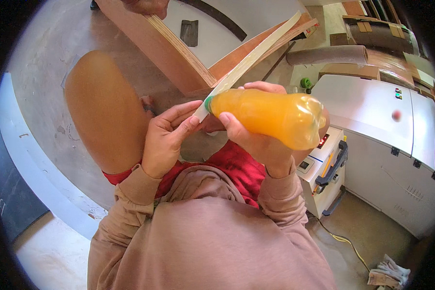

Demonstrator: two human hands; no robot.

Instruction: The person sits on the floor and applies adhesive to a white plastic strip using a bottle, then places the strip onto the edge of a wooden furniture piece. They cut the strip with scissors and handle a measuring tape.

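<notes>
My right hand point(256, 140) is wrapped around a clear plastic bottle point(270, 113) filled with yellow-orange liquid. The bottle lies almost level, and its green nozzle end point(208, 104) points left, touching or very close to a pale narrow strip point(249, 60). Between thumb and fingers, my left hand point(166, 137) pinches the near end of that strip. From there the strip runs away to the upper right, over the corner of a plywood frame point(179, 63) with layered edges. Whether liquid is coming out cannot be seen.
What looks like another person's hand point(147, 6) rests on the frame's far side. A white cabinet point(372, 116) and a small box with a red display point(319, 166) stand at the right. A cable point(348, 241) and gloves point(389, 273) lie on the floor.
</notes>
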